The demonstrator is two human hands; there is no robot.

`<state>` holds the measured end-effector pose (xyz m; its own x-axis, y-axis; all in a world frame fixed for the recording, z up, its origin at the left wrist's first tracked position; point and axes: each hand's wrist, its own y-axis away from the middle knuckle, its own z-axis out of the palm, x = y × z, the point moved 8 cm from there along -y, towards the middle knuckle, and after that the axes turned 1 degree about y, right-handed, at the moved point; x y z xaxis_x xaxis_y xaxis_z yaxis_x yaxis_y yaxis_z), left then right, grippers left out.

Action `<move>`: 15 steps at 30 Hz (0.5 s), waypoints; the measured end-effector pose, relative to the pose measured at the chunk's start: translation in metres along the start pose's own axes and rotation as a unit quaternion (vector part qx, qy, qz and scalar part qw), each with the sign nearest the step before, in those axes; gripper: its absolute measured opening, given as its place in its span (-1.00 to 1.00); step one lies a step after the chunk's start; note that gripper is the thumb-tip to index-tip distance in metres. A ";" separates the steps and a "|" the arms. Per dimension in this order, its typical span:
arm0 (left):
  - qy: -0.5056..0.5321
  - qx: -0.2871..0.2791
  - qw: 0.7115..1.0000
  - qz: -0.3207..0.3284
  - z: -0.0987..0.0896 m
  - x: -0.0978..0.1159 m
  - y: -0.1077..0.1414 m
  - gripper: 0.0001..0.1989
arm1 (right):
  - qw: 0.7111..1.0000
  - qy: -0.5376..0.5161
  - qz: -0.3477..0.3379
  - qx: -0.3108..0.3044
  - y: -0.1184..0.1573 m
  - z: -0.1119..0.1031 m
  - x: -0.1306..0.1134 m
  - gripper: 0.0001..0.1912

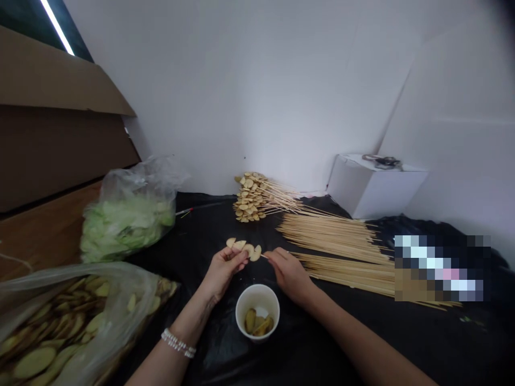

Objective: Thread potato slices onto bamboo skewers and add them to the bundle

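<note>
My left hand (225, 271) pinches several pale half-round potato slices (243, 249) threaded on a thin bamboo skewer (263, 255). My right hand (287, 274) grips the skewer's other end, close to the slices. Just below my hands stands a white paper cup (257, 312) holding a few yellowish slices. More slices fill a clear plastic bag (60, 327) at the lower left. Behind my hands lies a pile of loaded skewers (249, 197), and bundles of bare bamboo skewers (330, 236) spread to the right.
Black plastic sheet (322, 332) covers the table. A clear bag of pale green leaves (129, 222) sits at the left, by a cardboard box (52, 112). A white box (374, 187) with a dark item on top stands at the back, before a white wall. A pixelated patch covers the right side.
</note>
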<state>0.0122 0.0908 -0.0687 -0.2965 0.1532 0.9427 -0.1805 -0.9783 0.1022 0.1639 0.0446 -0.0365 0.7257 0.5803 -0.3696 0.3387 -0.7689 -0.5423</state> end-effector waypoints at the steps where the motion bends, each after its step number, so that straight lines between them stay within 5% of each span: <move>1: 0.018 0.007 1.000 -0.003 -0.001 0.000 0.000 -0.75 | 1.000 0.004 0.005 0.003 0.001 0.000 0.001 -0.72; 8: 0.088 0.058 0.994 0.024 -0.015 0.006 -0.002 -0.73 | 0.998 -0.015 0.053 0.026 0.001 -0.004 0.017 -0.78; 15: -0.094 0.047 0.992 0.070 -0.011 0.003 -0.004 -0.60 | 0.969 -0.099 0.145 0.175 0.004 -0.042 0.043 -0.81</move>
<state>0.0015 0.0969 -0.0695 -0.1316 -0.0060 0.9913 -0.0589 -0.9982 -0.0139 0.2220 0.0552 -0.0233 0.6189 0.4208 -0.6632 -0.1106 -0.7893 -0.6040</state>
